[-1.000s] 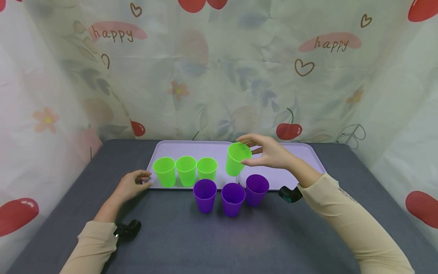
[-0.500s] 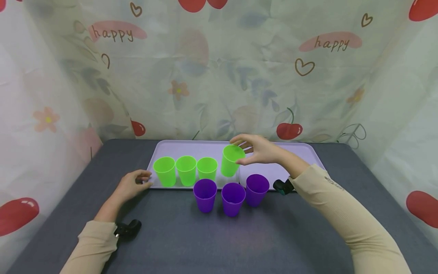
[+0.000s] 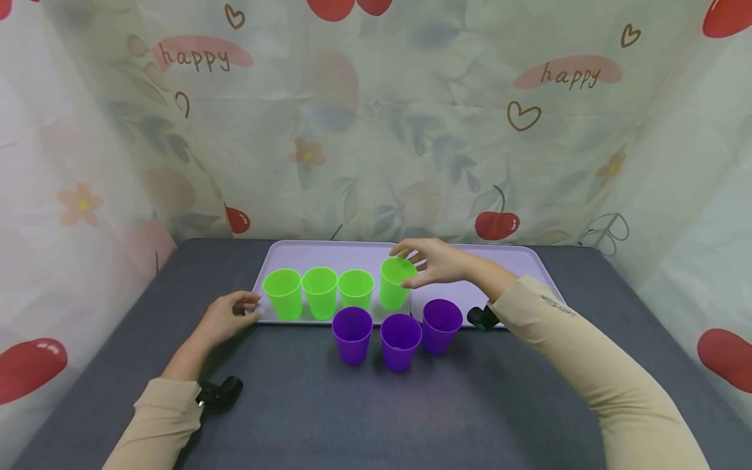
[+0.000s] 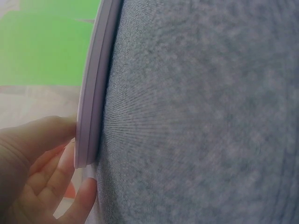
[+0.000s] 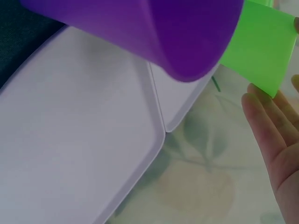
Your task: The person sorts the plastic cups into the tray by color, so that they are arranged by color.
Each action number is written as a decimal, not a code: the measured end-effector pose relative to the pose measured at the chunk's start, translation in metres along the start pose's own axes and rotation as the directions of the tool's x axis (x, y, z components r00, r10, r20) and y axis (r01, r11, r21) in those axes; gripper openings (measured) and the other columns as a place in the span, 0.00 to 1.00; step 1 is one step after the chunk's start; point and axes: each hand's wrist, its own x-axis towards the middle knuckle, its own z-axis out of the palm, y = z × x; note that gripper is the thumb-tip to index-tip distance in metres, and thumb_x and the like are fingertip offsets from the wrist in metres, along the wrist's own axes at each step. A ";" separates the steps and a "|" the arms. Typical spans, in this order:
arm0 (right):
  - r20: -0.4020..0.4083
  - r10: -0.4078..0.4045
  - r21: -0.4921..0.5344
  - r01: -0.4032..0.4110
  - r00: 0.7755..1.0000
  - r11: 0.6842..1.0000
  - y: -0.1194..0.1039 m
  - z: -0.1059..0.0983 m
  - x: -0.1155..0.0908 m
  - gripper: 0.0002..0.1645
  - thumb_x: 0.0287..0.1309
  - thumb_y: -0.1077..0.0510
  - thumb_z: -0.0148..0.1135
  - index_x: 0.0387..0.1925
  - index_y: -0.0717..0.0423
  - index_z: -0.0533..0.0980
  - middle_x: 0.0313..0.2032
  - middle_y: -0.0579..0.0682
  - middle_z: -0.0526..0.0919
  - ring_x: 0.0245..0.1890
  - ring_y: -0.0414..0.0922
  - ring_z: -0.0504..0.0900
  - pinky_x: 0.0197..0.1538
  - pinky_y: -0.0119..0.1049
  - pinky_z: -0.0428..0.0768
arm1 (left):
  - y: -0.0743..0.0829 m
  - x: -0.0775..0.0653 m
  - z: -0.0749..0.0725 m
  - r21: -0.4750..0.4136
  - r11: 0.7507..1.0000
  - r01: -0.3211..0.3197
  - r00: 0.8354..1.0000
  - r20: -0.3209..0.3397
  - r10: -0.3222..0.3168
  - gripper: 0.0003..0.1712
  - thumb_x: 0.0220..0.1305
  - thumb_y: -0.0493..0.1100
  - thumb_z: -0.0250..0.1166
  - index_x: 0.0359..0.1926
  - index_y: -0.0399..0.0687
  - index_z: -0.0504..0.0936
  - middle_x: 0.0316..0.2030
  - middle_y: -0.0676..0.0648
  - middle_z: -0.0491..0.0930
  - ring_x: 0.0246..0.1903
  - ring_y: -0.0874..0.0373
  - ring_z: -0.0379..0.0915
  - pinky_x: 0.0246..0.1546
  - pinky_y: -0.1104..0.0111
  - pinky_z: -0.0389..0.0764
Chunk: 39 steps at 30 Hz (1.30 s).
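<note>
In the head view my right hand (image 3: 437, 262) holds a bright green cup (image 3: 392, 290) near its rim, thumb in front and fingers behind. This cup is upright, low over the left lilac tray (image 3: 329, 251) near its inner edge. Three more green cups (image 3: 284, 297) stand in a row on that tray. My left hand (image 3: 226, 318) rests at the tray's front left corner, thumb and fingertips right at the rim, as the left wrist view shows. The right wrist view catches the right fingers (image 5: 266, 119) against the rim of the green cup (image 5: 261, 44).
Three purple cups (image 3: 401, 346) stand on the dark grey table (image 3: 329, 418) in front of the trays. A second lilac tray (image 3: 517, 261) adjoins the first on the right. A patterned curtain (image 3: 376, 130) closes off the back and sides.
My right hand has moved left and then down with the green cup, bringing it closer to the row of green cups and lower over the tray. The left hand has stayed put.
</note>
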 end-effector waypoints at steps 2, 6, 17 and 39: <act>0.021 0.003 -0.004 -0.003 1.000 1.000 0.000 0.001 0.001 0.35 0.49 0.57 0.68 0.59 0.60 0.67 0.56 0.61 0.75 0.56 0.60 0.76 0.55 0.47 0.77 | 0.001 0.000 0.000 0.008 1.000 -0.006 1.000 -0.003 0.006 0.22 0.58 0.40 0.64 0.51 0.32 0.76 0.46 0.31 0.79 0.48 0.39 0.76 0.49 0.49 0.74; 0.061 0.021 -0.025 -0.019 0.998 0.999 0.001 0.003 0.003 0.36 0.50 0.56 0.68 0.60 0.59 0.66 0.58 0.60 0.74 0.57 0.60 0.75 0.56 0.49 0.76 | 0.002 0.000 0.000 0.013 1.000 -0.010 1.000 -0.007 0.010 0.21 0.57 0.39 0.64 0.50 0.31 0.76 0.46 0.31 0.79 0.47 0.38 0.76 0.49 0.49 0.74; 0.102 0.016 -0.052 -0.011 0.995 0.999 0.001 0.009 0.005 0.36 0.49 0.58 0.69 0.59 0.62 0.66 0.57 0.59 0.75 0.55 0.59 0.76 0.55 0.50 0.77 | 0.002 0.000 -0.001 0.014 1.000 -0.027 1.000 -0.010 0.027 0.21 0.57 0.39 0.65 0.50 0.31 0.76 0.45 0.31 0.80 0.46 0.39 0.77 0.47 0.50 0.75; 0.070 0.002 0.020 -0.004 0.998 1.000 0.002 0.001 0.000 0.36 0.53 0.59 0.65 0.63 0.59 0.63 0.64 0.58 0.68 0.63 0.57 0.70 0.61 0.52 0.70 | 0.000 0.000 -0.001 0.006 1.000 -0.022 1.000 -0.014 0.023 0.21 0.57 0.39 0.64 0.50 0.31 0.76 0.45 0.31 0.80 0.46 0.39 0.77 0.48 0.49 0.75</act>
